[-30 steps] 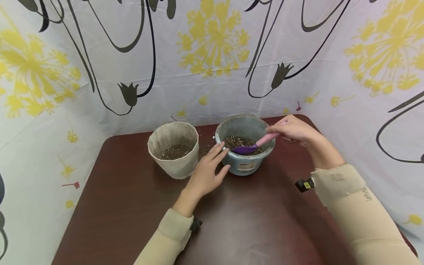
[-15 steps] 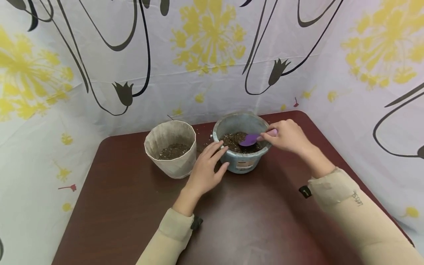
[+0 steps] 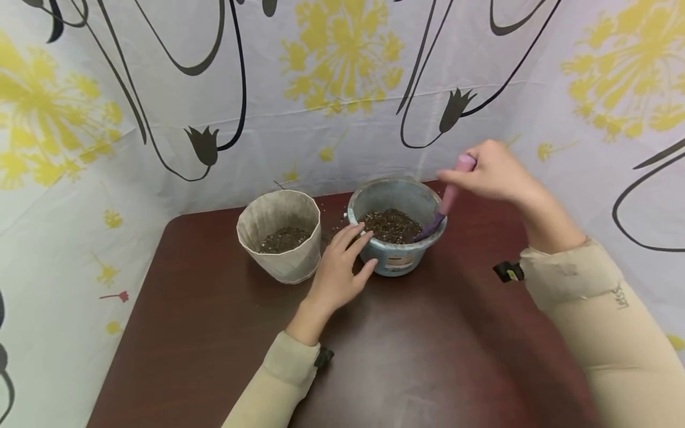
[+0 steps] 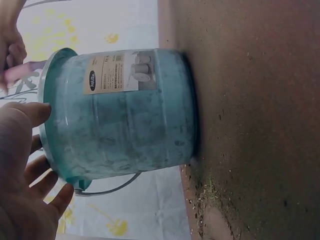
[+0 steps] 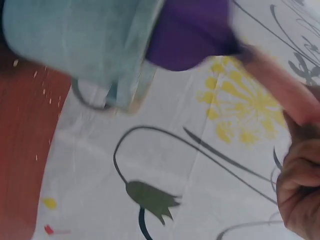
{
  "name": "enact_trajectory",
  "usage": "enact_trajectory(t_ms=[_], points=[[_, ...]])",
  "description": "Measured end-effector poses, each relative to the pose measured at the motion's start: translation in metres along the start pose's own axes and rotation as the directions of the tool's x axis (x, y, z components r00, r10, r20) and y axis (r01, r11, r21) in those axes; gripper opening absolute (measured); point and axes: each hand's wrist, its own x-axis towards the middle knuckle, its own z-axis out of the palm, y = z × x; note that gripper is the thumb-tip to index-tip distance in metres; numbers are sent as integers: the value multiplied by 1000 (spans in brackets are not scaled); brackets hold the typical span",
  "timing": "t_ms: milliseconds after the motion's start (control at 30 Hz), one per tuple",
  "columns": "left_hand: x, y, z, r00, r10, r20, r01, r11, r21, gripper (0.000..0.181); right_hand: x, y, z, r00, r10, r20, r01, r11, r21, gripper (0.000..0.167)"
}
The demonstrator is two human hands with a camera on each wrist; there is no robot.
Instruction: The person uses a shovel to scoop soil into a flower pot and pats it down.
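Observation:
A blue-green bucket (image 3: 398, 261) holds dark soil (image 3: 392, 226). My right hand (image 3: 495, 172) grips the pink handle (image 3: 451, 196) of a purple trowel, whose blade (image 3: 430, 228) dips inside the bucket's right side, its tip hidden. In the right wrist view the purple blade (image 5: 190, 35) shows at the bucket's rim. My left hand (image 3: 336, 276) rests with spread fingers on the rim's front left; the left wrist view shows its thumb and fingertips along the rim of the bucket (image 4: 125, 110).
Left of the bucket stands a whitish pot (image 3: 289, 265) with soil in it. Loose crumbs of soil (image 4: 202, 205) lie on the dark red table (image 3: 214, 333) beside the bucket. Patterned cloth (image 3: 342, 160) hangs close behind the table.
My right hand has risen and moved right, tilting the trowel from nearly flat to steep, with its blade now at the bucket's right side. My left hand stays at the rim.

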Motion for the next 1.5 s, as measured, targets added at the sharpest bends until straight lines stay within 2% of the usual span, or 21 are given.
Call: enact_trajectory(t_ms=[67,133,233,333,433,533,600,633,700,800,867,933,1033,1100,1167,1233,1267,1300,1333,1400,1500], points=[[0,0,0,1000,-5,-4,5,1000,-2,53,8,-4,0,998,64,5,-64,996,63,57],[-1,0,0,1000,-7,-6,7,1000,-2,53,18,-7,6,995,103,13,-104,992,67,62],[-2,0,1,1000,-5,-2,5,1000,-1,53,29,-10,24,988,136,70,-138,990,30,54],[-3,0,3,1000,-4,-1,4,1000,2,53,35,-10,50,981,115,156,-111,993,-35,46],[-3,1,3,1000,0,-7,0,1000,1,52,29,-9,72,975,48,219,-45,999,-21,44],[-2,2,4,1000,8,-9,-8,1000,7,52,16,-4,81,978,-75,196,67,997,48,38],[-2,2,4,1000,9,-9,-9,1000,10,52,7,1,83,968,-195,158,174,975,138,33],[-1,2,3,1000,8,-9,-8,1000,12,52,2,4,84,959,-256,123,232,956,180,30],[-1,2,3,1000,3,-12,-3,1000,11,52,-5,8,91,923,-383,28,368,904,215,28],[0,1,2,1000,-1,-13,2,1000,11,53,-15,15,101,865,-482,-139,501,840,207,21],[0,1,2,1000,0,-11,0,1000,9,53,-18,19,107,825,-517,-229,558,811,178,18],[0,1,2,1000,4,-9,-4,1000,10,54,-20,23,108,801,-529,-281,585,792,174,13],[1,1,3,1000,8,-7,-8,1000,5,54,-21,29,103,776,-561,-288,613,777,141,9],[2,0,3,1000,9,-9,-9,1000,-3,54,-20,32,93,794,-558,-242,590,803,84,12],[2,0,3,1000,8,-13,-8,1000,-9,54,-18,33,80,854,-494,-161,502,865,7,17],[2,-1,3,1000,8,-15,-8,1000,-12,54,-16,31,65,930,-362,-57,354,928,-115,17],[2,-1,3,1000,7,-16,-7,1000,-15,54,-15,29,59,960,-281,3,276,943,-187,15],[1,-1,3,1000,6,-15,-6,1000,-15,54,-13,27,53,978,-201,57,209,944,-256,14],[1,-1,3,1000,5,-15,-5,1000,-16,55,-12,24,49,985,-127,113,157,936,-316,12],[0,-1,3,1000,3,-13,-3,1000,-17,55,-10,19,46,979,-36,200,114,912,-394,14],[-1,0,3,1000,-1,-10,1,1000,-22,55,-10,18,49,966,-43,256,142,915,-379,20]])
